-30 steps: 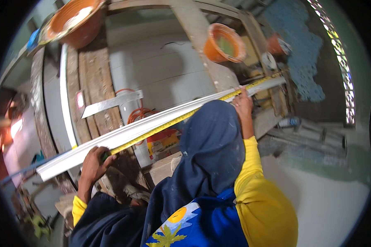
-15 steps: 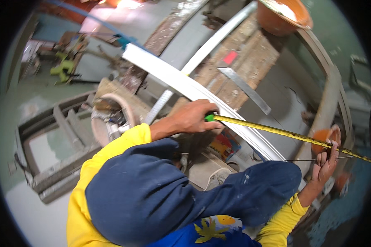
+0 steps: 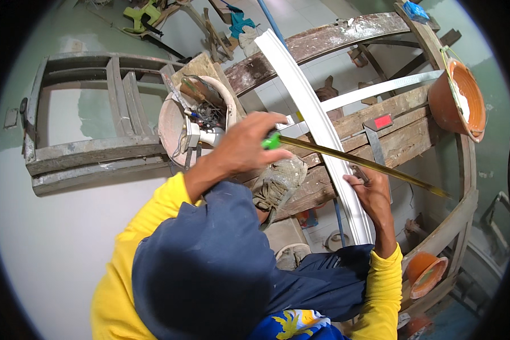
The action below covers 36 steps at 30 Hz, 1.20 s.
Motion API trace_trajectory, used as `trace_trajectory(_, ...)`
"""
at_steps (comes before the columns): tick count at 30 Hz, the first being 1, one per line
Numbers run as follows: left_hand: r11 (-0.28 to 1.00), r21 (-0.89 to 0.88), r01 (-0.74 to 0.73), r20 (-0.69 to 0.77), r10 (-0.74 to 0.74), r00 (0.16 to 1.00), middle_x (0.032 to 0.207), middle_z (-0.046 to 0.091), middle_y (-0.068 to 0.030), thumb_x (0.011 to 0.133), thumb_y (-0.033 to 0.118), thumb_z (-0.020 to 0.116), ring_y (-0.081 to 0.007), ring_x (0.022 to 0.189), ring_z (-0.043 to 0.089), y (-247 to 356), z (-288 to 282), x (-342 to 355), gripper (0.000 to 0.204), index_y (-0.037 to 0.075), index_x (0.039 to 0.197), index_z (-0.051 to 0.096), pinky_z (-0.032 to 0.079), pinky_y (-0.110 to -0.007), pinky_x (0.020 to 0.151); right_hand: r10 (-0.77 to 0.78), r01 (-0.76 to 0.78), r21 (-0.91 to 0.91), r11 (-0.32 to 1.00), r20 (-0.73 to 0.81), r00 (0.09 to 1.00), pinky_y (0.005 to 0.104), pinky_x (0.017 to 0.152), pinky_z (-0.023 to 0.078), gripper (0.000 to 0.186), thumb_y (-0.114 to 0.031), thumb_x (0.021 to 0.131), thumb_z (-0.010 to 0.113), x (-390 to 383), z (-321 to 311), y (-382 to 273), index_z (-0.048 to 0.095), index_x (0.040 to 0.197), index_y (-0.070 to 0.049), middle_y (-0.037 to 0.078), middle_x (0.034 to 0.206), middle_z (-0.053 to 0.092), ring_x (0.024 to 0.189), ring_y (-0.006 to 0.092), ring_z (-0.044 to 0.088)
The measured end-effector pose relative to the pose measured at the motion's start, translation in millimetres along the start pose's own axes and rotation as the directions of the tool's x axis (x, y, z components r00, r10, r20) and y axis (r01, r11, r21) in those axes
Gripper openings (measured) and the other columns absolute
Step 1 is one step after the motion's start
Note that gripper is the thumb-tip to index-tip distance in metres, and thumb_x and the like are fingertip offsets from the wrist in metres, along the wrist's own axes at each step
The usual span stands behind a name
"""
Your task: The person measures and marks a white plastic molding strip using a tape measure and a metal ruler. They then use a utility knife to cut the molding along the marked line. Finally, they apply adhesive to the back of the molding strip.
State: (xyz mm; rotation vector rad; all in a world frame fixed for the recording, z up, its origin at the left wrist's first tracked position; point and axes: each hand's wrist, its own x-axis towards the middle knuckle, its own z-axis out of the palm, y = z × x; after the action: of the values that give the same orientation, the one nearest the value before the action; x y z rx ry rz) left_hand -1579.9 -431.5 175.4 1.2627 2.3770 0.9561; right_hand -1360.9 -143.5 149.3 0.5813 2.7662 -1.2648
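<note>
My left hand (image 3: 246,141) is closed round a green and black tape measure (image 3: 272,140). From the case the yellow blade (image 3: 405,174) runs out to the right, across a long white moulding strip (image 3: 317,122) and past my right hand. The strip lies slantwise over the wooden planks, its near end by my leg. My right hand (image 3: 375,190) is at the strip's right edge, thumb against it and fingers curled. A small dark object shows between those fingers, too unclear to name. A square (image 3: 374,139) with a red mark on its stock lies on the planks, partly under the blade.
Wooden planks (image 3: 419,105) form a scaffold ahead. An orange bucket (image 3: 476,102) hangs at the right, with another orange bucket (image 3: 425,272) lower down. At the left stand a pail of tools (image 3: 167,127) and a grey wooden frame (image 3: 90,148). A cloth bag (image 3: 280,175) sits beside the strip.
My right hand has come from the blade's far end at the right to the edge of the white strip. My left hand has moved slightly up and left with the tape measure. The view has turned.
</note>
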Motion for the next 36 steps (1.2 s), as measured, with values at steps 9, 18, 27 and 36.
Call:
trace_trajectory(9,0.917,0.274,0.29,-0.31,-0.201,0.929,0.113,0.067,-0.0153,0.08,0.048,0.09,-0.0355,0.108,0.065,-78.2,-57.0,-65.3,0.069,0.005,0.128,0.063,0.052,-0.046,0.092,0.195,-0.274,-0.542,0.795,-0.2,0.96,0.0522,0.086,0.057,0.061,-0.029,0.086,0.089,-2.5,-17.2,145.3,0.062,0.135,-0.006,0.025,0.12,0.071,0.107,0.0455,0.071)
trace_trajectory(18,0.847,0.488,0.21,-0.172,-0.143,0.975,0.117,0.067,-0.0142,0.079,0.053,0.086,-0.0365,0.111,0.063,-111.5,-58.6,-67.1,0.075,0.007,0.134,0.062,0.048,-0.048,0.096,0.149,-0.196,-0.477,0.857,-0.135,0.98,0.0553,0.088,0.056,0.052,-0.025,0.094,0.078,1.7,-16.2,153.4,0.057,0.137,-0.006,0.025,0.116,0.071,0.103,0.0486,0.07)
trace_trajectory(27,0.967,0.254,-0.005,-0.379,0.104,0.919,0.124,0.067,-0.0126,0.084,0.042,0.088,-0.036,0.117,0.062,-42.6,-44.8,-29.3,0.064,0.011,0.136,0.067,0.047,-0.048,0.103,-0.02,-0.059,-0.558,0.828,-0.135,0.991,0.0474,0.081,0.058,0.05,-0.012,0.094,0.072,4.2,-73.8,53.8,0.063,0.143,-0.013,0.018,0.11,0.069,0.095,0.0396,0.07)
trace_trajectory(36,0.93,-0.005,-0.368,-0.026,0.368,0.93,0.11,0.074,-0.0079,0.091,0.035,0.083,-0.0295,0.106,0.071,2.6,16.7,30.7,0.041,0.013,0.124,0.073,0.054,-0.045,0.094,-0.222,0.36,-0.17,0.917,0.534,0.816,0.0431,0.073,0.055,0.037,-0.007,0.087,0.074,68.4,-85.2,-55.2,0.077,0.123,-0.006,0.019,0.093,0.071,0.078,0.04,0.069)
